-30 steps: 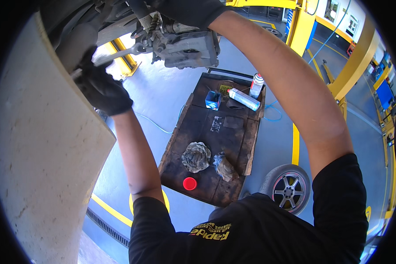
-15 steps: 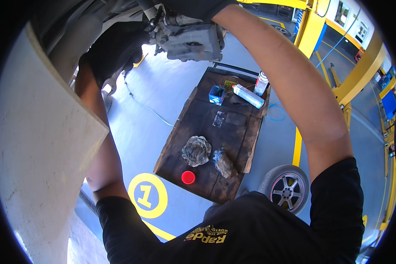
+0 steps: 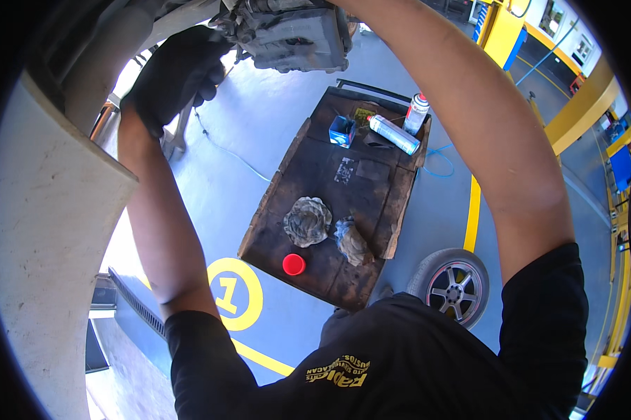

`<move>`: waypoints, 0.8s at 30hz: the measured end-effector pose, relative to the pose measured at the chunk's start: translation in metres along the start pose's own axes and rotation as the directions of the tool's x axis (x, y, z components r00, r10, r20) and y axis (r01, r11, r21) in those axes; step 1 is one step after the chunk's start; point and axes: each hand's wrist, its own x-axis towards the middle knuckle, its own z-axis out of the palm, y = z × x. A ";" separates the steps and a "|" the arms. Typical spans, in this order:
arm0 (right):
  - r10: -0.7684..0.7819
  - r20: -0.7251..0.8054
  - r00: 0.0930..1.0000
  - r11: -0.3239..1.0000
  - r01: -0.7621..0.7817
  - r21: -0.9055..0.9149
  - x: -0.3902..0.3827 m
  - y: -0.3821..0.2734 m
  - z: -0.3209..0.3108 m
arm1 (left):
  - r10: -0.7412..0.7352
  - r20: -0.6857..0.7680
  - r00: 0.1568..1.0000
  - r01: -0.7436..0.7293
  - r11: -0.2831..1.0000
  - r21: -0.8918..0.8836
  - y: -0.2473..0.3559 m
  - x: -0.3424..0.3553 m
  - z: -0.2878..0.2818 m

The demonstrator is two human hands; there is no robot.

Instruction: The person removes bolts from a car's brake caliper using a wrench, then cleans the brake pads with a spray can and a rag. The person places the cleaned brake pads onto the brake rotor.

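Observation:
At the top centre hangs a dirty grey metal part (image 3: 298,42), which looks like a brake caliper, under the raised car. My left hand (image 3: 179,77), in a black glove, is up at its left side with the fingers curled in. What they close on is hidden. A grey metal bar (image 3: 181,129) shows just below this hand, and I cannot tell if it is held. My right forearm (image 3: 462,84) reaches up past the part's right side and leaves the picture at the top, so my right hand is out of sight.
Below stands a cart covered with stained cardboard (image 3: 273,227). On it are a red cap (image 3: 294,264), two crumpled rags (image 3: 308,222), a blue box (image 3: 342,131) and two spray cans (image 3: 394,134). A wheel (image 3: 452,288) lies at right; a pale body panel (image 3: 49,231) fills the left.
My view has shifted slightly. My right hand, partly seen at the top before, has gone out of the picture. My left hand has drawn slightly away from the metal part.

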 end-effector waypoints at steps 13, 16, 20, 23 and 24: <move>-0.025 -0.045 0.999 0.999 0.023 -0.037 0.002 0.002 0.003 | 0.670 -0.021 0.742 -0.439 0.509 0.741 -0.006 0.050 0.000; 0.001 -0.031 1.000 0.998 -0.002 -0.056 0.000 0.000 0.001 | 0.668 -0.051 0.742 -0.412 0.514 0.752 -0.006 0.047 0.007; 0.029 0.033 0.999 0.999 -0.027 -0.045 -0.001 -0.003 -0.004 | 0.558 -0.022 0.830 -0.363 0.571 0.736 -0.009 0.049 0.004; -0.026 -0.060 0.998 0.998 0.022 -0.063 -0.001 -0.002 -0.001 | 0.658 -0.004 0.753 -0.426 0.493 0.758 -0.017 0.057 -0.001; -0.029 -0.061 0.998 0.999 0.026 -0.045 -0.001 -0.001 0.000 | 0.678 -0.014 0.735 -0.430 0.481 0.764 -0.020 0.060 -0.001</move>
